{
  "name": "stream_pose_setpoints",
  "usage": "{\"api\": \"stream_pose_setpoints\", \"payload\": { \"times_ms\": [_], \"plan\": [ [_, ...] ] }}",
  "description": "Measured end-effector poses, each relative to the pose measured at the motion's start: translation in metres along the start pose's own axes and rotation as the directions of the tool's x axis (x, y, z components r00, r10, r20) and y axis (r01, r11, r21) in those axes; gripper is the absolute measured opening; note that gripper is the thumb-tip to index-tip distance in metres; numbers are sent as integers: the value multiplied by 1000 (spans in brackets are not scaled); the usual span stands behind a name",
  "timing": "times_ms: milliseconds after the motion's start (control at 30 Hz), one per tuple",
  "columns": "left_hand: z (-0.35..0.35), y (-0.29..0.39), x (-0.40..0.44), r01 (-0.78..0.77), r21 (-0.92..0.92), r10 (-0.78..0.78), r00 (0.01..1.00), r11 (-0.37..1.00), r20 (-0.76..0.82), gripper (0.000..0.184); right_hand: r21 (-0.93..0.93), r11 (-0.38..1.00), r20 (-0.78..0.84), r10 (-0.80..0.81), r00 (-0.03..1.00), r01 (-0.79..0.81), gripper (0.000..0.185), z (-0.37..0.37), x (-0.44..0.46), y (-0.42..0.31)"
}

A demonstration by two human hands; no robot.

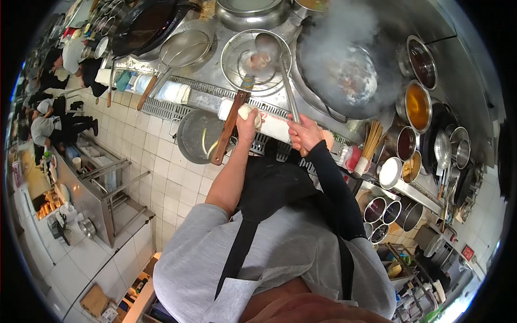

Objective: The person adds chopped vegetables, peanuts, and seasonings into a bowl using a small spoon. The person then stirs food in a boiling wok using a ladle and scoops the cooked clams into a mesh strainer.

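My right hand [305, 133] is closed around the handle of a long metal ladle [286, 81]. The ladle's bowl hangs over a round wire strainer [231, 63], where some pale pinkish food [257, 60] lies. My left hand [247, 125] is closed on a bunched white cloth [249, 112], right beside the strainer's wooden handle [230, 126]; whether it also touches that handle I cannot tell. To the right, a large black wok [318, 89] gives off thick steam, with white froth [358, 75] and brownish bits inside it.
Steel pots of sauces, one with amber liquid [418, 106], line the right side near a bamboo brush [369, 145]. A second strainer [186, 47] and dark wok [146, 24] are at upper left. A grey bucket [196, 134] stands below the counter. Other people work at far left.
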State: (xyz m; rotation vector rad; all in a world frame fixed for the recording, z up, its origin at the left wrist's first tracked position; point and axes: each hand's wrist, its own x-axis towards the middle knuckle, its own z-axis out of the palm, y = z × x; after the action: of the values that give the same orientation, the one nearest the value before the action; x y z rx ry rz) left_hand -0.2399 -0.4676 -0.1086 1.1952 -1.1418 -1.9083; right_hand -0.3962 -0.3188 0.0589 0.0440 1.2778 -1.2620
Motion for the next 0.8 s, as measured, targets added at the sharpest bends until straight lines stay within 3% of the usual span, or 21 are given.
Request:
{"api": "stream_pose_setpoints", "payload": {
  "times_ms": [33,133,167,267,333,467,500,567,600,633,700,733,800],
  "plan": [
    [-1,1,-1,-8,-4,8,1000,1000,-15,29,67,998,46,-5,999,2,28,-3,-5,-2],
    [-2,1,-1,0,-12,0,1000,1000,3,29,-230,947,-155,-265,952,226,31,1,-25,15],
    [-2,1,-2,7,3,-7,1000,1000,5,30,-287,934,-207,-278,938,214,35,-5,-33,14],
    [5,-12,-2,-103,44,106,990,994,-89,32,-475,765,-261,-594,761,434,31,-62,-29,37],
    [5,-19,-1,-110,136,124,988,984,-94,34,-659,666,-352,-685,638,351,31,-75,-48,10],
    [11,-3,-12,-207,399,255,964,893,-72,36,-743,655,-500,-681,534,140,29,-163,-32,2],
    [11,-3,-12,-138,305,169,983,942,-76,35,-745,663,-543,-670,506,78,28,-174,-27,-1],
    [10,-2,-11,14,114,-8,999,993,-51,33,-359,890,-552,-445,705,280,28,-184,-21,-3],
    [5,-2,-10,66,-5,-66,998,998,5,29,-119,937,-499,-342,796,328,28,-173,-27,-12],
    [0,-2,-8,53,5,-53,999,999,5,27,48,946,-484,-260,836,322,30,-159,-31,-16],
    [3,-5,-7,39,19,-39,999,999,33,23,569,788,-111,-208,972,234,33,-169,-27,-15],
    [5,-3,-10,28,15,-28,999,1000,45,23,760,641,86,-258,962,104,34,-176,-29,-10],
    [3,3,-10,54,67,-60,994,996,90,23,927,347,253,-300,920,-142,34,-153,-44,-18]
  ]
}}
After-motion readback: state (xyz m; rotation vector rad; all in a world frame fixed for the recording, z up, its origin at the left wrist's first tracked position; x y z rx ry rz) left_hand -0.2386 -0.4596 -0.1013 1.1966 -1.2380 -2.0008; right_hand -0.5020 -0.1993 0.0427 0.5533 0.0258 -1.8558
